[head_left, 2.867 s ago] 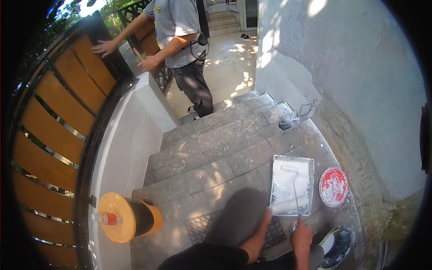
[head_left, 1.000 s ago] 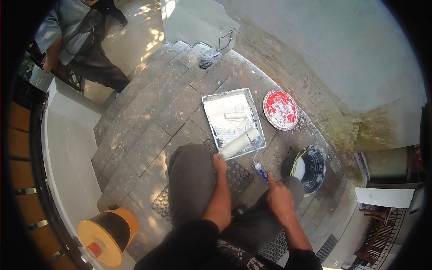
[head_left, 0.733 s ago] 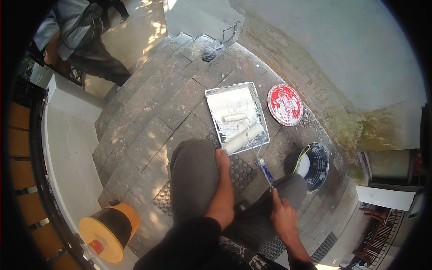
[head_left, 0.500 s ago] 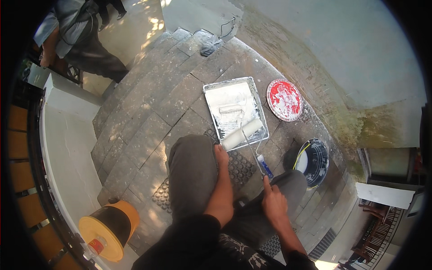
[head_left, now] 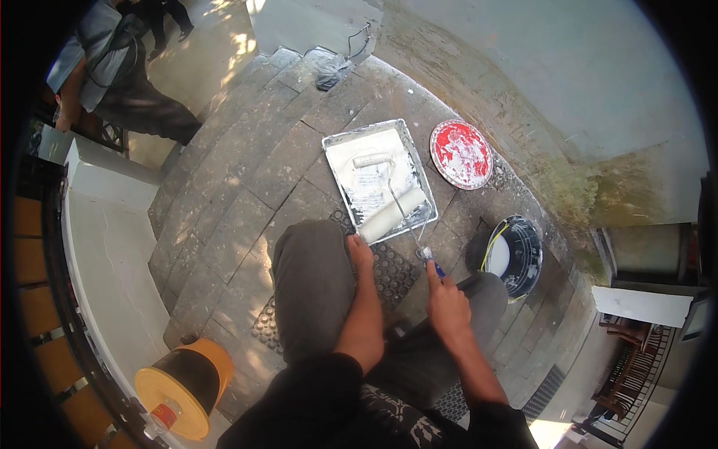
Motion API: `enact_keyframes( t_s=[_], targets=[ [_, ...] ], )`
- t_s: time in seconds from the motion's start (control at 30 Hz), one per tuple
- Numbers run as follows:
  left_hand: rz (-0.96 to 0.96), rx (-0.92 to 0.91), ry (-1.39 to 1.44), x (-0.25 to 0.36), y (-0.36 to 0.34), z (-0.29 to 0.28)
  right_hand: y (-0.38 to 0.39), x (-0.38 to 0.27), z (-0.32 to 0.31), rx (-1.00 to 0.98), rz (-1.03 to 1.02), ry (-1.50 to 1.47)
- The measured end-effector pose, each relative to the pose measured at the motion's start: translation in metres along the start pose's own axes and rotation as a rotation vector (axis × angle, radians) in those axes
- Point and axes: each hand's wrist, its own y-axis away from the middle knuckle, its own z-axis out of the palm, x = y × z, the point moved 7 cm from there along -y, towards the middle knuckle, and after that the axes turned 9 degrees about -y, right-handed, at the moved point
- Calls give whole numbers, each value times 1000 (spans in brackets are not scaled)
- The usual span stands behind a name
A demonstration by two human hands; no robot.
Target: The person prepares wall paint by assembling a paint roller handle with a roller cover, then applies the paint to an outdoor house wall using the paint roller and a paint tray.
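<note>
My right hand (head_left: 449, 303) is closed around the handle of a small paint roller (head_left: 372, 160), whose head lies in the white paint in a tray (head_left: 336, 140). A larger white roller (head_left: 390, 213) lies across the tray's near part; its blue handle shows by my right hand. My left hand (head_left: 361, 251) is at the tray's near left corner, beside my knee, its fingers closed on the rim. Right of the tray are a red, paint-smeared lid (head_left: 460, 153) and a dark bucket (head_left: 523, 254) with white paint.
Paved steps (head_left: 224, 187) descend toward a co-worker (head_left: 142, 97) at the upper left; another person's legs show beyond. A yellow bucket (head_left: 178, 400) with a bottle on its lid stands lower left, by a low wall and slatted fence. A plastic bag (head_left: 331, 72) lies near the right wall (head_left: 561, 90).
My right hand has moved forward and the small roller's head has shifted up the tray. The view tilted down earlier; the co-worker now appears at the upper left.
</note>
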Motion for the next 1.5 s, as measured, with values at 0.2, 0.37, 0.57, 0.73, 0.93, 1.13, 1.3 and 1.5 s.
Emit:
enact_keyframes(
  t_s=[0.2,0.37,0.57,0.73,0.93,1.13,1.3,1.5],
  targets=[
    [-25,61,-30,9,6,-6,46,8,-46,-45,52,26],
    [-46,67,-103,11,9,-4,41,22,-51,-116,96,34],
    [-117,31,-31,-10,-5,-5,-11,16,-30,-31,29,20],
    [-157,40,-17,-1,2,-18,14,20,-35,-100,47,9],
    [-488,-10,-185,61,60,-58,26,26,-2,-62,53,-301],
    [-335,-928,57,135,130,-32,-7,16,44,-21,-44,-892],
    [61,-1017,-209,168,93,-47,-45,42,41,-552,425,-1414],
    [46,-1125,-279,238,59,-94,-87,158,149,-418,535,-4]
  ],
)
